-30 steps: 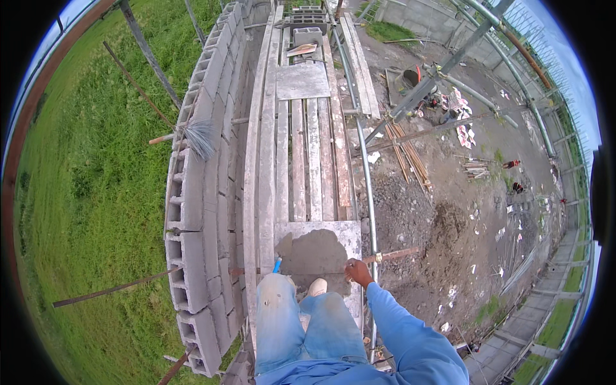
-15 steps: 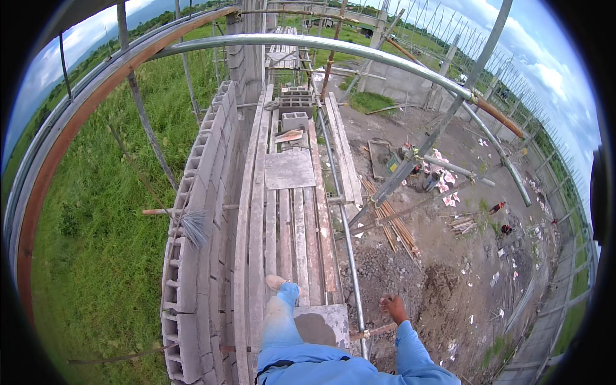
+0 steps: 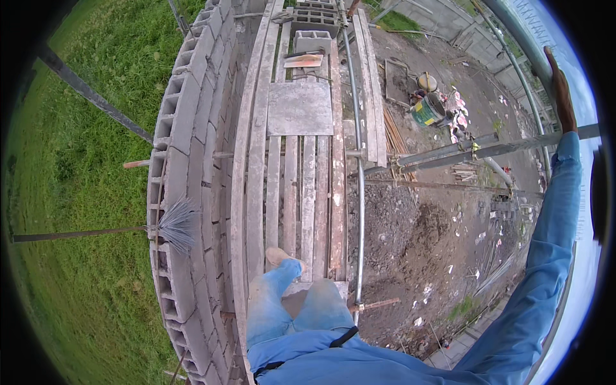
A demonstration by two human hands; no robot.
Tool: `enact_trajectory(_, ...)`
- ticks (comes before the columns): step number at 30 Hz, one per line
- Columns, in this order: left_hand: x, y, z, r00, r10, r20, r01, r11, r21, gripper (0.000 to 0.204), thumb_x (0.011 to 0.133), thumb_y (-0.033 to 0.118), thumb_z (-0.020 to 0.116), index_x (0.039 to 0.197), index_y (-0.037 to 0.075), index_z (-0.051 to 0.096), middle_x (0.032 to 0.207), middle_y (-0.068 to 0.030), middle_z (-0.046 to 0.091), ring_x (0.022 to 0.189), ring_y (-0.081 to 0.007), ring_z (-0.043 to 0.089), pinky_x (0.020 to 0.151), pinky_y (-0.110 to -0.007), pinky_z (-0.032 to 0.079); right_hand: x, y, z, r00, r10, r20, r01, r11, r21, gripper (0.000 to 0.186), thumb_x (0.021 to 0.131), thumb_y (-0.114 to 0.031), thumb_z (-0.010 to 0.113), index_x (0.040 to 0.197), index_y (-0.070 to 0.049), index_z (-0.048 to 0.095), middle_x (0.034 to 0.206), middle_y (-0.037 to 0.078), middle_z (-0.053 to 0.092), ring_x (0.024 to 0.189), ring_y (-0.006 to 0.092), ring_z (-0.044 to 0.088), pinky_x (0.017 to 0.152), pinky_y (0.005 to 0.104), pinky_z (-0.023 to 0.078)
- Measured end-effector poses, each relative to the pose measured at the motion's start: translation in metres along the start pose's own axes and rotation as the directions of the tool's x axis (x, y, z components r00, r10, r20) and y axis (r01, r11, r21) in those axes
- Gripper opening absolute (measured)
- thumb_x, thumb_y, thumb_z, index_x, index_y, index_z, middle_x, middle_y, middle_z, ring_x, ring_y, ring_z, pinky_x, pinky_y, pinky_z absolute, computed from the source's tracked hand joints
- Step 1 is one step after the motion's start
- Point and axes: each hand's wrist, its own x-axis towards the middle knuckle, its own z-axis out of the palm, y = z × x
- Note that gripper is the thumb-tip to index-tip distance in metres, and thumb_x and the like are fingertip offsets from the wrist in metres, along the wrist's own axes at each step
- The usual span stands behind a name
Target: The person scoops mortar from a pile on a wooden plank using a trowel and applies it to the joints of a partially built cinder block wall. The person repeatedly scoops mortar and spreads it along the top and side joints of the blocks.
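Observation:
My right arm in its blue sleeve stretches out to the right edge, where my right hand [image 3: 560, 93] is raised against a thick grey scaffold pipe [image 3: 511, 19]. The hand shows edge-on, and its fingers seem wrapped over the pipe; their far side is hidden. My left hand does not show. Below me, my leg in blue trousers [image 3: 273, 301] and a tan shoe [image 3: 277, 256] stand on the plank walkway [image 3: 273, 192].
A hollow-block wall [image 3: 186, 122] runs along the left, with a bundle of grey wires [image 3: 178, 226] on it. Ahead lie a flat board [image 3: 299, 109], a wooden float [image 3: 303, 61] and concrete blocks [image 3: 313, 42]. A metal rail [image 3: 359, 224] borders the drop on the right.
My right hand has risen from low beside the rail to the pipe at far right. The view has tilted down and moved forward, and both legs now show.

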Motion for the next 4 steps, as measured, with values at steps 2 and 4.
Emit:
enact_trajectory(2, 0.012, -0.006, 0.013, 0.997, -0.060, -0.045, 0.061, 0.998, 0.024, 0.029, 0.097, 0.023, 0.065, 0.101, -0.002, 0.080, 0.101, -0.0232, 0.079, 0.090, -0.0365, 0.078, 0.080, -0.045, 0.061, 0.013, 0.021, -0.021, 0.992, 0.122, 0.038, -0.124, 0.989, 0.076, 0.077, 0.109, -0.059, 0.047, 0.163, -0.006, 0.037, 0.143, 0.027, 0.062, 0.126, 0.0326, 0.063, 0.114, 0.0522, 0.045)
enact_trajectory(4, 0.032, -0.004, 0.026, 0.992, -0.094, -0.085, 0.098, 0.994, 0.039, 0.029, 0.096, 0.022, 0.065, 0.100, -0.003, 0.080, 0.100, -0.0234, 0.080, 0.090, -0.0367, 0.078, 0.080, -0.045, 0.061, 0.009, 0.021, -0.031, 0.978, 0.203, 0.055, -0.210, 0.959, 0.191, 0.081, 0.109, -0.055, 0.051, 0.166, -0.003, 0.028, 0.139, 0.031, 0.062, 0.119, 0.0309, 0.066, 0.111, 0.0562, 0.048)
